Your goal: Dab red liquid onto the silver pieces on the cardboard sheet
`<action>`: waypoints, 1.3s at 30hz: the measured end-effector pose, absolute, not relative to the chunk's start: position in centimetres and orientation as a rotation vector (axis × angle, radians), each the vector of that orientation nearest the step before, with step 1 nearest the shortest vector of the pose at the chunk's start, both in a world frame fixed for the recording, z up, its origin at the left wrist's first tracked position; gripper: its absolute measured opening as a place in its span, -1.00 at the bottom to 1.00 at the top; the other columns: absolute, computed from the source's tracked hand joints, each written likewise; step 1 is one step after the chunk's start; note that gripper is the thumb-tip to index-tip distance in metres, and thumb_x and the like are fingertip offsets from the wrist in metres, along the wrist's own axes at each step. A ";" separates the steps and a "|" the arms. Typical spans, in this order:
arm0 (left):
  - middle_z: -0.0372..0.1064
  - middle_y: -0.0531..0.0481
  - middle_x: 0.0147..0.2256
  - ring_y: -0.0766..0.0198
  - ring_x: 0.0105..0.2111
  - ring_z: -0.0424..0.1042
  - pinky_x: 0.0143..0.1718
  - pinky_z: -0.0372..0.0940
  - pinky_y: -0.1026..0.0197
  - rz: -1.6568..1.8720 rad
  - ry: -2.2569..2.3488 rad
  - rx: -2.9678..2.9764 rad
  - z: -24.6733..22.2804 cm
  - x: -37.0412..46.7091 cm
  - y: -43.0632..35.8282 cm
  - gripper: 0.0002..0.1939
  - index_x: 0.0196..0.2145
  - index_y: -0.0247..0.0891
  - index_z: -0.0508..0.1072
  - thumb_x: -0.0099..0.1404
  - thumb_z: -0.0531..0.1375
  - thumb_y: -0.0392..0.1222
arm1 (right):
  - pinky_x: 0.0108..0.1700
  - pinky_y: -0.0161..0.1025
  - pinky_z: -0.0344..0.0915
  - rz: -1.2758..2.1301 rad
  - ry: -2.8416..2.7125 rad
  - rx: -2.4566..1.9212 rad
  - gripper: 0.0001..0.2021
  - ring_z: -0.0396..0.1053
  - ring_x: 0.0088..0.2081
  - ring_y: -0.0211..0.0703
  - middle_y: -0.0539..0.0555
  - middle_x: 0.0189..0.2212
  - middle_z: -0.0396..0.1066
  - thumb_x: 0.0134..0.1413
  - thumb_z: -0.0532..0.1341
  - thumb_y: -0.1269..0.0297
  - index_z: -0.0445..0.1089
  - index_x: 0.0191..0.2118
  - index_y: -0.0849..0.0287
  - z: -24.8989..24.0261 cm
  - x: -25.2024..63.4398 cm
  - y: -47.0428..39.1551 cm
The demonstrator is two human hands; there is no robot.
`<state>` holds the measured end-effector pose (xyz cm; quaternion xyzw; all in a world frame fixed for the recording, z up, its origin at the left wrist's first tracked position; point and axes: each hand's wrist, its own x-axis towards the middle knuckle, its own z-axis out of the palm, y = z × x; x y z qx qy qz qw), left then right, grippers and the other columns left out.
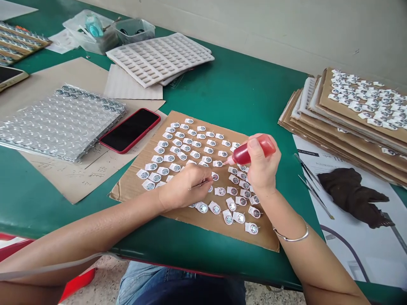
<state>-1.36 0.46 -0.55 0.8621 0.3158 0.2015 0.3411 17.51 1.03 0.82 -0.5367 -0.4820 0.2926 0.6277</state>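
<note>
A brown cardboard sheet (187, 217) lies before me, bearing rows of small round metallic parts on white tabs. My right hand (263, 167) is wrapped round a red squeeze bottle (244, 153), tilted so that its narrow tip points down left at one part (218, 164) near the sheet's middle. Just left of and below that tip, my left hand (192, 184) is closed on a thin metal tool (199, 184), close above the sheet. This hand and its forearm hide some of the parts. What the tool's tip touches cannot be made out.
A red-edged phone (130, 130) and a clear tray (60, 123) lie left. White foam trays (160, 57) and plastic boxes (135, 31) stand behind. At right are stacked cardboard sheets (349, 123), tweezers (314, 195) and a dark cloth (352, 195).
</note>
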 end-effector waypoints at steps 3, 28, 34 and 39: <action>0.25 0.01 -0.56 0.33 -0.53 0.19 -0.47 0.17 0.22 0.536 0.733 2.400 -0.9 -1.4 0.1 -0.81 -0.53 -0.31 0.28 0.20 0.01 -0.44 | -0.40 -0.23 0.35 0.634 -1.210 -1.296 -0.73 0.38 -0.48 -0.25 -0.05 -0.48 0.36 -0.07 0.27 0.03 0.31 -0.39 0.11 0.3 17.2 0.7; 0.35 -0.18 -0.45 0.10 -0.40 0.32 -0.45 0.25 0.10 0.440 0.535 3.147 -2.6 -1.0 -2.2 -0.87 -0.45 -0.38 0.34 0.18 0.04 -0.48 | -0.41 -0.20 0.33 0.595 -1.549 -1.350 -0.78 0.35 -0.49 -0.23 -0.05 -0.51 0.37 -0.03 0.27 0.11 0.28 -0.36 0.10 -1.7 16.7 0.1; 0.33 -0.14 -0.47 0.11 -0.39 0.32 -0.42 0.25 0.11 0.444 0.542 3.112 -2.7 -0.9 -2.2 -0.87 -0.48 -0.37 0.32 0.18 0.06 -0.46 | -0.41 -0.20 0.34 0.596 -1.545 -1.352 -0.78 0.35 -0.50 -0.23 -0.06 -0.52 0.37 -0.02 0.26 0.10 0.28 -0.35 0.10 -1.7 16.7 0.2; 0.34 -0.15 -0.45 0.13 -0.41 0.30 -0.43 0.25 0.13 0.505 0.564 3.115 -2.9 -1.0 -2.2 -0.87 -0.47 -0.35 0.32 0.19 0.06 -0.45 | -0.39 -0.23 0.34 0.503 -1.525 -1.358 -0.76 0.36 -0.46 -0.24 -0.04 -0.49 0.39 -0.07 0.30 0.11 0.30 -0.38 0.12 -1.6 16.6 0.4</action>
